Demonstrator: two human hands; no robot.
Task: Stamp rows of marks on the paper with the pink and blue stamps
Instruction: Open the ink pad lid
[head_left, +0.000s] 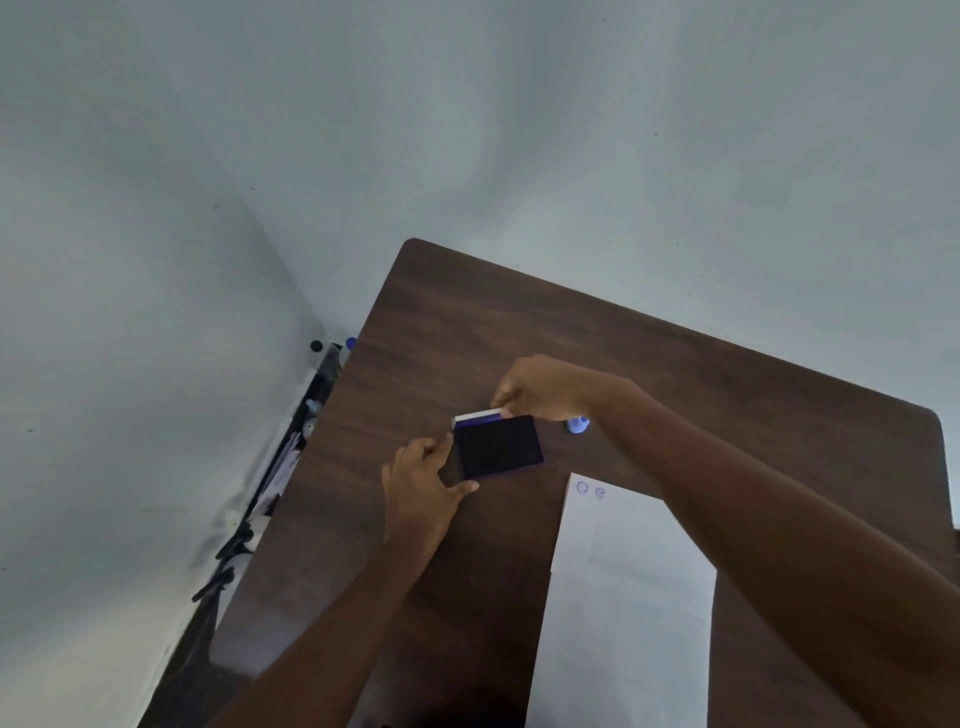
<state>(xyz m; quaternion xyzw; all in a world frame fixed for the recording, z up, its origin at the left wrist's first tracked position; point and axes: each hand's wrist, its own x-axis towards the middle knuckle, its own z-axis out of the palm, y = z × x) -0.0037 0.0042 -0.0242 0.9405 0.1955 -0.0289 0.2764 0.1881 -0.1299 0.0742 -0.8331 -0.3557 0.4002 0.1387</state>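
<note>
Two marks (590, 490) already sit at the far corner of the paper (631, 597), which lies flat on the dark wooden table (701, 374), thin and likely to slide unless pinned. The blue stamp (576, 424) stands just beyond the right wrist; it looks small, light and rigid, best pinched at its top. No pink stamp can be made out. The left hand (421, 488) steadies the ink pad (497, 447), thumb and a fingertip touching its near edge with fingers spread. The right hand (540, 389) curls at the pad's pale far edge; what it pinches cannot be told. Plain grey walls meet behind, with clutter beside the table's left edge
</note>
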